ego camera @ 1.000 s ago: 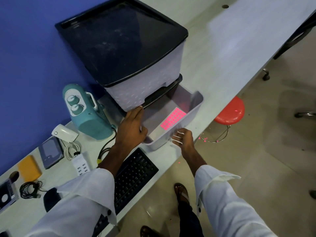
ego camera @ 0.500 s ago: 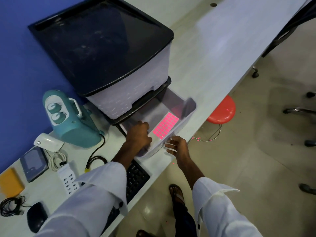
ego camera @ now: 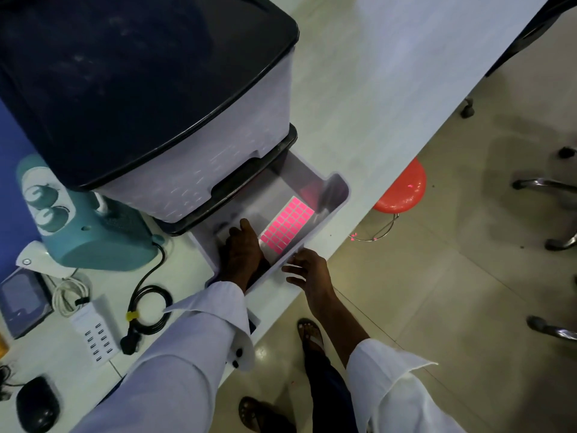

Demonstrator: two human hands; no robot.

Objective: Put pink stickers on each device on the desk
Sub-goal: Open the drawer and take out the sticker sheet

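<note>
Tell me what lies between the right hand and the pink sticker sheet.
The drawer's front wall. In the head view, the pink sticker sheet lies inside the drawer and the right hand is just outside that wall.

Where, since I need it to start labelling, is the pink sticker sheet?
In the head view, the pink sticker sheet lies flat inside the pulled-out drawer, along its right side, just right of the left hand that is also in the drawer.

Pink sticker sheet (ego camera: 287, 225) gridded in rectangles, black-topped grey drawer unit (ego camera: 199, 179), teal device (ego camera: 90, 232), red stool (ego camera: 402, 190)
</note>
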